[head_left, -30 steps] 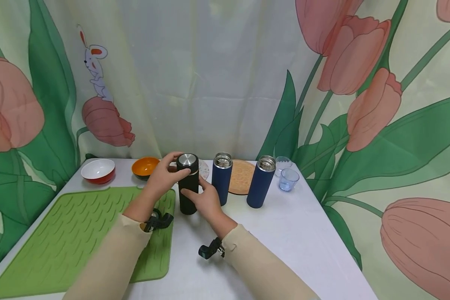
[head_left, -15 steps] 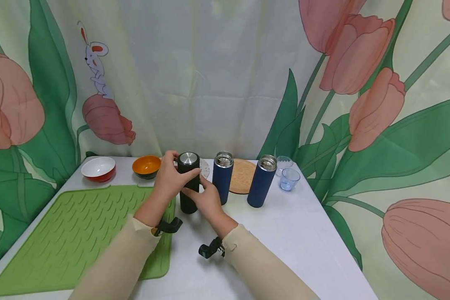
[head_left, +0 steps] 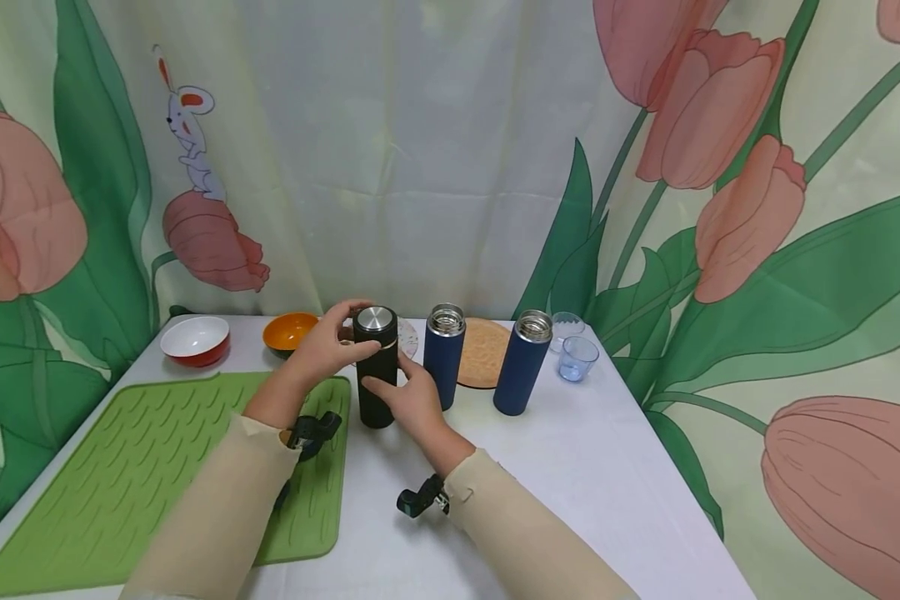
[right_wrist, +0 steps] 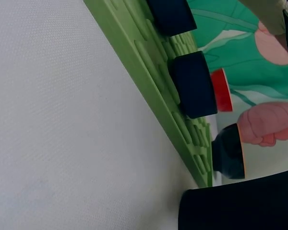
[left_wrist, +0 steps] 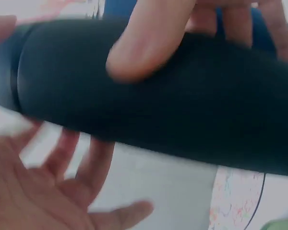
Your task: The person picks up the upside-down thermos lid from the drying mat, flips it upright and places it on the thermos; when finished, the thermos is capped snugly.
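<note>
A black thermos (head_left: 376, 407) with a silver-topped lid (head_left: 375, 319) stands upright beside the green mat. My left hand (head_left: 324, 346) curls about its upper end, thumb in front and fingers partly hidden behind. Lower down, my right hand (head_left: 418, 402) grips the body. In the left wrist view the right thumb (left_wrist: 146, 45) lies across the dark body, while the blurred left fingers (left_wrist: 98, 163) reach behind it near the lid seam. To the right stand two blue thermos bottles, one (head_left: 444, 362) upright and another (head_left: 521, 371) farther right, both with uncovered steel mouths.
The green ridged mat (head_left: 157, 467) covers the table's left side. Two dark blue caps (right_wrist: 194, 84) rest on it in the right wrist view. Behind stand a red-and-white bowl (head_left: 197, 342) and an orange bowl (head_left: 288, 332). A round wooden board (head_left: 483, 354) and a bluish glass (head_left: 577, 360) stand right.
My left hand turned rightward about the black thermos's top, then swung back left. The right hand and the thermos have stayed in place.
</note>
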Action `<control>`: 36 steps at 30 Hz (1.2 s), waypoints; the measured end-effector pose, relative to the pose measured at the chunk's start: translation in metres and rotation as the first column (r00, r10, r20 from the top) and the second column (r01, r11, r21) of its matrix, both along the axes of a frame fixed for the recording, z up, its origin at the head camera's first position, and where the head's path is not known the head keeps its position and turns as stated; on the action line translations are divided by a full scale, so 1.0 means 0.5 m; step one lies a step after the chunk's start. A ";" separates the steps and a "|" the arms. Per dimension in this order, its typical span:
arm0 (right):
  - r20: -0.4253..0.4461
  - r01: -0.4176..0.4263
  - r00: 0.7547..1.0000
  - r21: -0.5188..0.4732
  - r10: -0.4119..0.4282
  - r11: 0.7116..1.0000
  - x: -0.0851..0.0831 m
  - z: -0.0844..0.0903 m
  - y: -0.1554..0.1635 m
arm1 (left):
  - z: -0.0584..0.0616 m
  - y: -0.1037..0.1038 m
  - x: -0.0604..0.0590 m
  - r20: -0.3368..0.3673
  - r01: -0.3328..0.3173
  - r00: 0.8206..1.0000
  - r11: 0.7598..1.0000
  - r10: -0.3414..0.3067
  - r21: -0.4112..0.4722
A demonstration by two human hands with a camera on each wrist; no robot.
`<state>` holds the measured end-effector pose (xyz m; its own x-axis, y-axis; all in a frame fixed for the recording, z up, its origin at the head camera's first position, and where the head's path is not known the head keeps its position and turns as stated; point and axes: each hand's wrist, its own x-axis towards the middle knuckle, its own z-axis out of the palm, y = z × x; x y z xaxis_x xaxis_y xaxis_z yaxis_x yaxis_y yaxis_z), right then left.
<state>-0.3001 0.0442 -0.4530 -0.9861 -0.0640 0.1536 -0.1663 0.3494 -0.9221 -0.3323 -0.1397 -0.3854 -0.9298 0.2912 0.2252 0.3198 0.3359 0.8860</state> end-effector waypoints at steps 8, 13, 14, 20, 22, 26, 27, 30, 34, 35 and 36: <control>-0.005 0.018 1.000 -0.009 -0.018 1.000 0.001 0.004 -0.006 | 0.012 0.050 0.038 -0.126 -0.313 0.946 0.942 0.298 -0.120; -0.022 0.004 1.000 0.002 -0.004 1.000 -0.001 0.005 -0.005 | 0.016 0.019 0.026 -0.100 -0.157 0.984 0.981 0.146 -0.112; -0.025 0.002 1.000 0.005 -0.002 1.000 -0.001 0.005 -0.004 | 0.016 0.011 0.022 -0.085 -0.109 0.991 0.988 0.100 -0.107; -0.022 -0.001 1.000 0.022 0.001 1.000 0.000 0.000 0.000 | 0.018 0.020 0.028 -0.045 -0.123 0.992 0.987 0.119 -0.107; -0.024 0.002 1.000 0.029 -0.002 1.000 0.000 -0.001 0.000 | 0.017 0.042 0.039 -0.061 -0.236 0.971 0.964 0.230 -0.124; -0.029 0.013 0.999 0.028 -0.013 1.000 -0.002 0.001 -0.002 | 0.011 0.063 0.046 -0.123 -0.352 0.934 0.926 0.336 -0.139; -0.028 0.015 1.000 0.026 -0.015 1.000 -0.002 0.002 -0.003 | 0.010 0.059 0.044 -0.132 -0.340 0.937 0.930 0.322 -0.141; -0.020 0.012 1.000 0.020 -0.012 1.000 -0.002 0.003 -0.004 | 0.009 0.034 0.035 -0.121 -0.228 0.970 0.963 0.212 -0.140; -0.019 0.004 1.000 0.010 -0.004 1.000 0.001 0.003 -0.003 | 0.012 0.014 0.031 -0.058 -0.105 0.993 0.989 0.100 -0.102; -0.017 0.003 1.000 0.011 -0.002 1.000 0.002 0.004 -0.003 | 0.011 0.015 0.032 -0.050 -0.108 0.993 0.991 0.104 -0.083; -0.016 0.000 1.000 0.010 0.000 1.000 0.002 0.004 -0.003 | 0.010 0.020 0.034 -0.046 -0.132 0.991 0.988 0.129 -0.075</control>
<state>-0.2989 0.0429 -0.4509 -0.9836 -0.0652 0.1683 -0.1805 0.3587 -0.9158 -0.3152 -0.1297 -0.3802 -0.9515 0.1862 0.2449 0.3038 0.4442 0.8428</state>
